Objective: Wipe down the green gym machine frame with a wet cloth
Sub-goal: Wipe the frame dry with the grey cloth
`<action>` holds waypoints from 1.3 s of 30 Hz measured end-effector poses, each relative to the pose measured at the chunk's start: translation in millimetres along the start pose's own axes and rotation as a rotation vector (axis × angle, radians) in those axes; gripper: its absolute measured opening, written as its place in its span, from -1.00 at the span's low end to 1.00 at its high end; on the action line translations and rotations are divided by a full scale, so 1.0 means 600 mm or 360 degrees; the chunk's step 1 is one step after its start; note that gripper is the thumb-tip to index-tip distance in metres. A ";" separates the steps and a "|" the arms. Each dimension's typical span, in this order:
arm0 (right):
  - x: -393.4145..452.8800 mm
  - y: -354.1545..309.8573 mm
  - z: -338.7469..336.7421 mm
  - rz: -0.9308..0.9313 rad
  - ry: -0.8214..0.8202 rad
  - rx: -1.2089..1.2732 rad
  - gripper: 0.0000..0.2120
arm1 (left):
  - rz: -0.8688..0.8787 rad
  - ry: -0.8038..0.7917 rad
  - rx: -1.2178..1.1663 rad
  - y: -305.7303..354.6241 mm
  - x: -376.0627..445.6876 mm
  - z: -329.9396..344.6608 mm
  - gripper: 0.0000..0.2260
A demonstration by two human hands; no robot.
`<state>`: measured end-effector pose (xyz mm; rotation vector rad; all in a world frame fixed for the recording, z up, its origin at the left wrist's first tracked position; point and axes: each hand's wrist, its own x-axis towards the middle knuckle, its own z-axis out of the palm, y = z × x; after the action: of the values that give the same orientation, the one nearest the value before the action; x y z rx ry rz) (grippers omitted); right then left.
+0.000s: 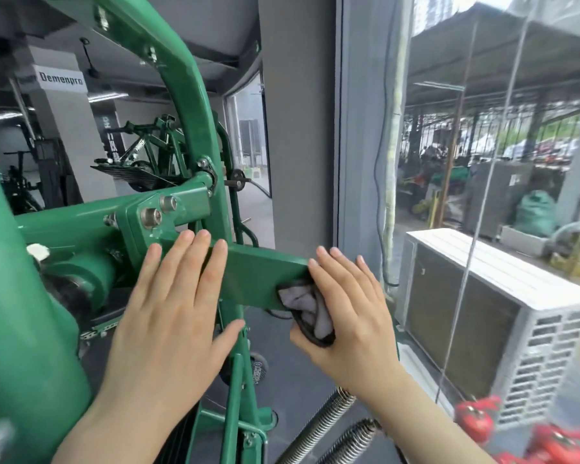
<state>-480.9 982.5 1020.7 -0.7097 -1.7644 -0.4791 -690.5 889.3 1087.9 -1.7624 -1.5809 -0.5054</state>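
At centre frame, green flat bar of the glossy green machine frame juts right. Left hand lies flat on it, fingers straight. Right hand grips crumpled grey cloth against the bar's end.

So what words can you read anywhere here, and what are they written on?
"Demenpro": on the white sign on the grey pillar, upper left.
White letters run down the dark strip behind that pillar: too blurred to read.
Small print on the black wheel below the green bar: too small to read.
A pale sticker on the grey box outside the window: unreadable.
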 end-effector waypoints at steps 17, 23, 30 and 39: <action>0.019 0.005 -0.002 0.0176 0.0091 0.0129 -0.44 | 0.0171 -0.0056 -0.0099 0.031 0.037 0.019 -0.01; 0.052 -0.009 0.014 0.0022 0.0029 0.0226 -0.41 | 0.0139 0.0064 -0.0164 0.035 0.036 0.028 -0.19; -0.028 0.041 -0.013 0.0337 0.0111 0.0127 -0.48 | 0.0068 -0.0037 -0.0098 0.067 0.047 0.030 -0.05; -0.017 0.031 -0.004 0.0216 0.0172 0.0275 -0.48 | 0.0058 -0.0039 -0.0090 0.080 0.044 0.026 -0.05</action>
<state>-464.5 992.4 1011.1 -0.6636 -1.6221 -0.2645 -642.2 918.7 1084.0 -1.8424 -1.5624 -0.5175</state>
